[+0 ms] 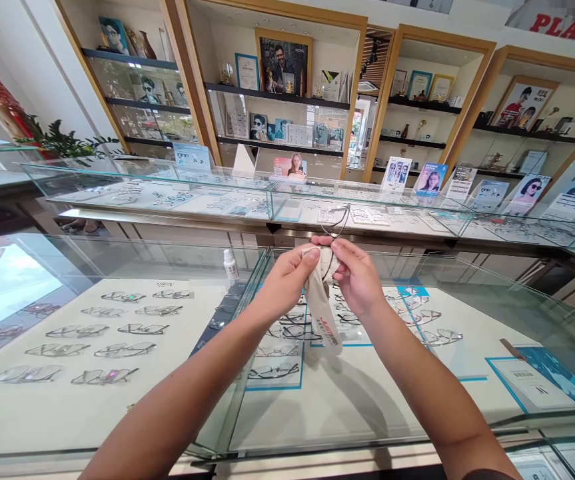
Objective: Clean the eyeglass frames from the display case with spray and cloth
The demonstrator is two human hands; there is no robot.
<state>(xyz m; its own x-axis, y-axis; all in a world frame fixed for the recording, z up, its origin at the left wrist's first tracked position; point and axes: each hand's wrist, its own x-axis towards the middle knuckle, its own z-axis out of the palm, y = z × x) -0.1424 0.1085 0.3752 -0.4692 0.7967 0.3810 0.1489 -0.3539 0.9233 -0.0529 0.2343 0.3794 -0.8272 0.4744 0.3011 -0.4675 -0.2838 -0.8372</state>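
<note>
Both hands meet above the glass display case, holding a pair of dark-framed eyeglasses and a cream cleaning cloth. My left hand is closed, its thumb pressing the cloth against the glasses. My right hand pinches the cloth and the frame from the other side. The thin dark temples stick up beyond the fingers. A tail of the cloth with faint red print hangs down below the hands. Cloth and fingers hide most of the lenses.
A small white bottle stands on the glass to the left. Rows of eyeglasses lie inside the near case. Another glass counter with several upright cards runs across behind, before wooden wall shelves.
</note>
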